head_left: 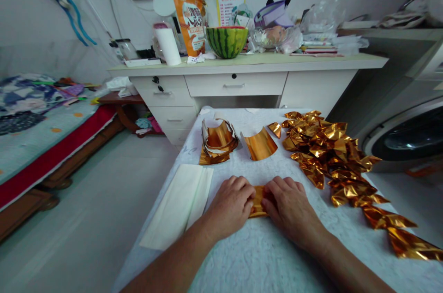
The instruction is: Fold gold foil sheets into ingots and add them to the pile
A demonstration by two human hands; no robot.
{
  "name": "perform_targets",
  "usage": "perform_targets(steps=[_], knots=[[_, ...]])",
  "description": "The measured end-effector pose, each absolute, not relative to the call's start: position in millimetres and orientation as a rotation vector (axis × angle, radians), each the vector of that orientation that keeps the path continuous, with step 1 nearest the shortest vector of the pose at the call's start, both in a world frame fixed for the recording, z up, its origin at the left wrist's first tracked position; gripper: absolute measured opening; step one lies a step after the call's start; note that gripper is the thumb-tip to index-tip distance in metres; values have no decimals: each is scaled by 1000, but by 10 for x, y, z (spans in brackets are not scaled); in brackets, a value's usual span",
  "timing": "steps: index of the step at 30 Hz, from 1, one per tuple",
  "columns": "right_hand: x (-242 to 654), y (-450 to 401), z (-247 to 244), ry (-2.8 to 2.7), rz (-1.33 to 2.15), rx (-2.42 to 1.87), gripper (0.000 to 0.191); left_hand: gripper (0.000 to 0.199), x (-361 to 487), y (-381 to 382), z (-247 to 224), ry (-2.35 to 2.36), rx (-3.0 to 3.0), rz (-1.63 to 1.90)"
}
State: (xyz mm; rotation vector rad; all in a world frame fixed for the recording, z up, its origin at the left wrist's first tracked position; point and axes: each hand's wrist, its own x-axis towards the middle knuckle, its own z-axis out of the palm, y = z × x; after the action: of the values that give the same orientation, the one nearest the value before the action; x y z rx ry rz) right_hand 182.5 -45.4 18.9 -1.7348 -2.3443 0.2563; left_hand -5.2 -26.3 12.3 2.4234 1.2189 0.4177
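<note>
A sheet of shiny gold foil paper [257, 201] lies on the cloth-covered table, partly hidden under both hands. My left hand [232, 203] grips its left side with the fingers curled. On the right side of the same sheet, my right hand [288, 205] closes with bent fingers and the thumb pressed inward. Beyond them rest a curved gold foil sheet [260, 144] and a curled stack of gold and white sheets [219, 138]. Many folded gold foil pieces [321, 145] are heaped to the right.
Folded white paper [176, 205] lies left of my hands on the table cloth [242, 265]. Behind stands a white desk [238, 83] bearing a watermelon half [227, 43] and an orange bag [189, 23]. A washing machine [408, 131] is at right, a bed [51, 145] at left.
</note>
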Motion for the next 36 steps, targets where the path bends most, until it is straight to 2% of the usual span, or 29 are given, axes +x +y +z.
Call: perform_targets(steps=[6,16,21,36], knots=[[1782,-485,124,-2354,176,-1772,14,13,-86,-299,167,1205,2396,345],[1694,-584,63,-2326,19,-1781,40,26,-174,-282,210,1122,2277,250],[1689,-582,65,-2327,20,-1785,47,31,-204,-259,251,1061,2222,221],[2070,-513,104,-2319,245,-1773,34,37,-225,-255,232,1047,2198,263]])
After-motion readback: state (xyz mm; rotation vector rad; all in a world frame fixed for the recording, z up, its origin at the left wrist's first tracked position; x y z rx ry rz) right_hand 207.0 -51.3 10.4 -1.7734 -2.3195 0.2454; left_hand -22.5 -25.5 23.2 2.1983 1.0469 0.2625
